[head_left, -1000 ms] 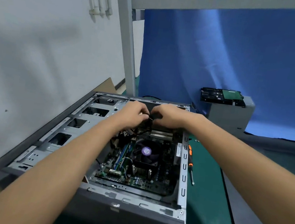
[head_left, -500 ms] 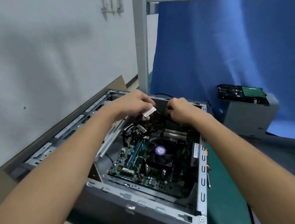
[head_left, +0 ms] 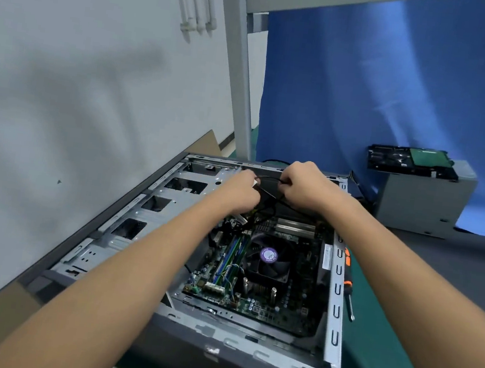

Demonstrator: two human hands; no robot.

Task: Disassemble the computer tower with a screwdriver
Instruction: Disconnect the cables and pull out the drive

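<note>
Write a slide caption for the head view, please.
Left hand and right hand grip black cables in the open computer tower.

I can't read any words or numbers. The round purple sticker (head_left: 268,255) on the fan (head_left: 274,271) has tiny print, but it is too blurry for me. The white label (head_left: 327,257) inside the computer tower (head_left: 334,305) has small marks too, and they are also too small.

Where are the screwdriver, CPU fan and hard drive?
screwdriver (head_left: 347,284), head view, on its handle.
CPU fan (head_left: 269,255), head view, on its purple hub sticker.
hard drive (head_left: 406,161), head view, on its dark top face.
</note>
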